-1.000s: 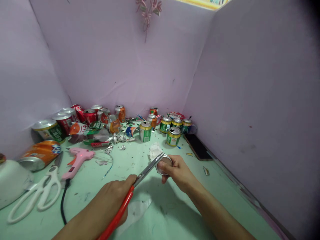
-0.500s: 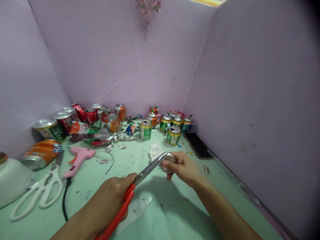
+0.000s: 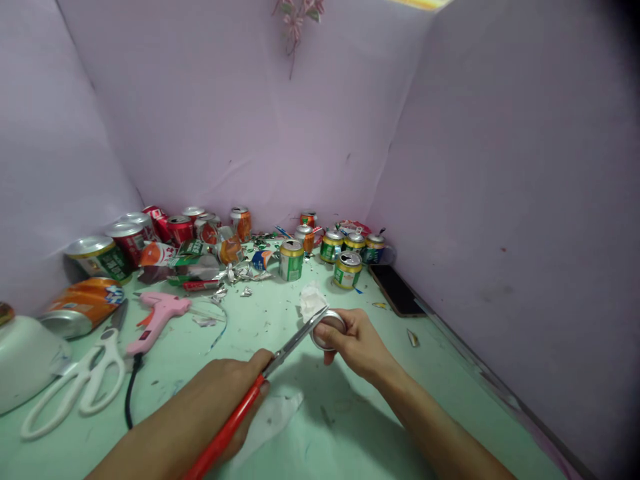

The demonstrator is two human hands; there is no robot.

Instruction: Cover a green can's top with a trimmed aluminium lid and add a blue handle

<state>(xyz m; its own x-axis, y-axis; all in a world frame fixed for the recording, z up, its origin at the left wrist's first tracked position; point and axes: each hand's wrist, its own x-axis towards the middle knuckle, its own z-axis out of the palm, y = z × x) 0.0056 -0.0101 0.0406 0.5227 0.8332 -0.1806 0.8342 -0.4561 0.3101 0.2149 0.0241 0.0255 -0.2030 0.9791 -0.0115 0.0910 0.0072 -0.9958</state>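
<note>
Head view: I see the red-handled scissors (image 3: 235, 418) squeezed narrower than half a second ago in my left hand (image 3: 227, 381), so a snip seems just made beside the round can end (image 3: 334, 321), which my right hand (image 3: 359, 341) pinches above the counter (image 3: 273, 313).

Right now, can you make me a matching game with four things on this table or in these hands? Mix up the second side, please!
Column one
1. glue gun
2. red-handled scissors
3. phone
4. round silver piece

Column two
A. held in the right hand
B. lying flat near the wall on the right
C. pink
D. held in the left hand

Pairs: 1-C, 2-D, 3-B, 4-A
</note>
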